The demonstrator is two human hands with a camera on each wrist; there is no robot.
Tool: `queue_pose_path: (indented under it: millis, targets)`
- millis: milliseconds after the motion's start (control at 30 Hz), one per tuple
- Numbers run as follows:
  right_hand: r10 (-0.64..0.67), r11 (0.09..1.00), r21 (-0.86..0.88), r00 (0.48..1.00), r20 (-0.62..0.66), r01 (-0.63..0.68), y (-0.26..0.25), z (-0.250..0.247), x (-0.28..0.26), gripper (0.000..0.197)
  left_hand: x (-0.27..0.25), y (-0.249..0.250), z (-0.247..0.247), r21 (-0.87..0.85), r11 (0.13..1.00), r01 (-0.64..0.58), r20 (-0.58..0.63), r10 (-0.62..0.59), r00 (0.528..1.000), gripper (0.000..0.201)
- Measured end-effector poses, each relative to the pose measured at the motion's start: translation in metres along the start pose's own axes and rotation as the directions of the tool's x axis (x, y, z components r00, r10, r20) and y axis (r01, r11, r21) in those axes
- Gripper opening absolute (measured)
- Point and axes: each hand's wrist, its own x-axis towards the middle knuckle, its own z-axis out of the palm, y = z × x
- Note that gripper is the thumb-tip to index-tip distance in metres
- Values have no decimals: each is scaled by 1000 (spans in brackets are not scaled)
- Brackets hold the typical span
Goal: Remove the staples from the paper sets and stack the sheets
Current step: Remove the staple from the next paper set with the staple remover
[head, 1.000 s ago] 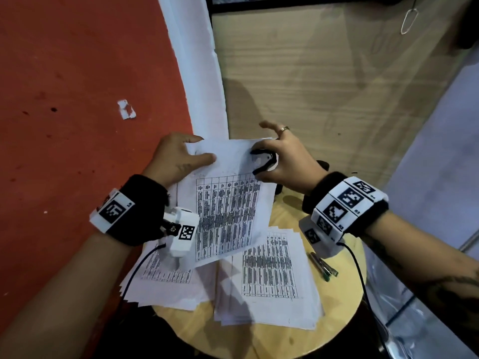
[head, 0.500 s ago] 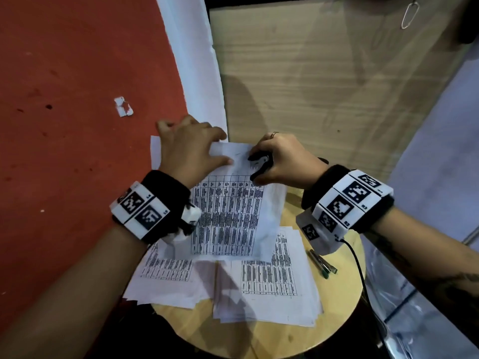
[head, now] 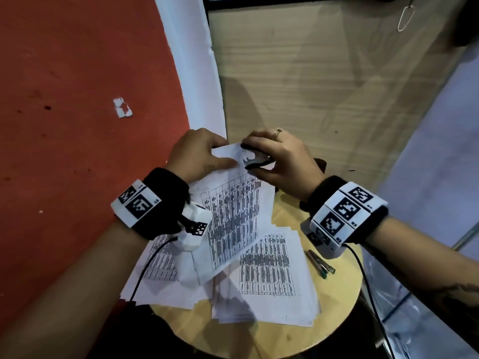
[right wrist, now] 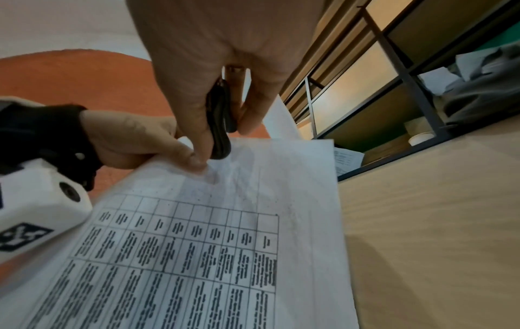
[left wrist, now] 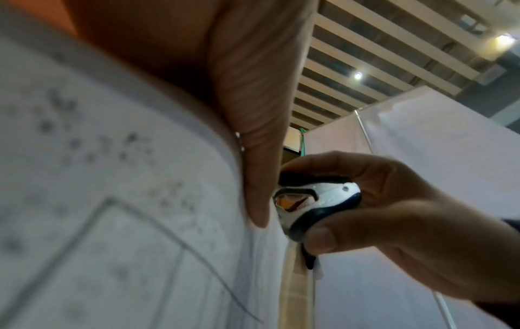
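Right hand point(head: 280, 161) curled round staple remover point(left wrist: 315, 200), claws at top corner of stapled paper set point(head: 233, 216). Left hand point(head: 197, 156) pinching same corner, thumb on top. Set raised over loose sheets point(head: 267, 281) on round table point(head: 334, 296). Best: keep corner taut, slide claws fully under staple, squeeze slowly, avoid tearing.

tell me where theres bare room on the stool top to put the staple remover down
Bare wood shows on the stool top along the near edge below the paper stacks, and by the pens at the right edge. The left and middle are crowded with sheets.
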Motion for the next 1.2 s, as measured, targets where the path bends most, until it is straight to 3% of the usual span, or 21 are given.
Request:
queue_pose_path:
  millis: [133, 267, 400, 467, 700, 867, 933, 1067, 1200]
  targets:
    - [-111, 990, -96, 992, -61, 105, -5, 3, 4, 37, -5, 9, -4, -159, 987, 17, 36, -12, 999, 35]
    - [-154, 981, -129, 985, -71, 144, -9, 2, 5, 34, -7, 15, -8, -241, 969, 46, 80, -27, 996, 17]
    - [-176, 974, -154, 983, -55, 165, -11, 1, 6, 34, -8, 13, -9, -312, 947, 74, 95, -46, 994, 40]
    - [-199, 967, -169, 979, -48, 188, -11, 3, 6, 31, -9, 15, -9, -332, 940, 83, 117, -46, 992, 37]
    - [-263, 949, -194, 963, -54, 249, -11, 5, 7, 26, -10, 17, -10, -339, 932, 125, 183, -65, 981, 18]
    - [-329, 919, -223, 944, 17, 324, -13, 2, 10, 19, -7, 13, -7, -269, 958, 102, 178, -55, 983, 49]
    - [-335, 914, -227, 941, 49, 337, -15, 3, 11, 20, -6, 12, -7, -250, 963, 95, 177, -51, 983, 48]
    - [-327, 918, -207, 940, 93, 339, -15, 4, 13, 25, -7, 16, -7, -227, 967, 115, 193, -71, 979, 27]
    - [-318, 925, -182, 942, 108, 333, -13, 5, 15, 26, -8, 13, -8, -276, 951, 139, 222, -77, 972, 33]
